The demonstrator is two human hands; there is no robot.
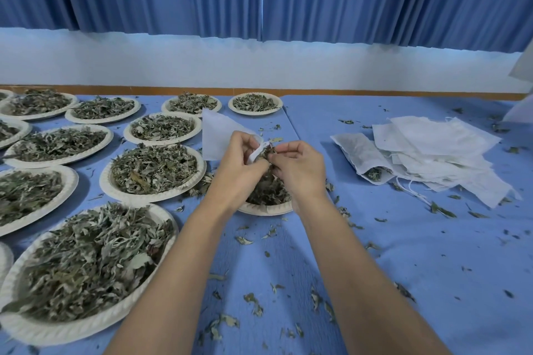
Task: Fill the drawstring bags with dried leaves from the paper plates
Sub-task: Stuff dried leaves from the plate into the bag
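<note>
Your left hand (240, 158) has its fingers curled round the mouth of a white bag (219, 135). The bag stands up toward eleven o'clock from your hands, above the plate (268, 210) you are working over. Your right hand (297, 170) is nearly closed, its fingertips pinching a tuft of dried leaves (266, 154) right at that mouth. The bag looks like thin, limp cloth that will fold shut on itself, so take it by the hem at the opening and hold that spread. The leaves look featherlight, brittle and springy. They will likely crumble if squeezed and shed easily, as the scraps across the worktop (403, 239) suggest, so use small loose pinches pushed well inside. At three o'clock lies the pile of bags (438, 138), with a filled bag (357, 153) at its nine o'clock edge. More full plates (150, 197) spread from seven to eleven o'clock.
</note>
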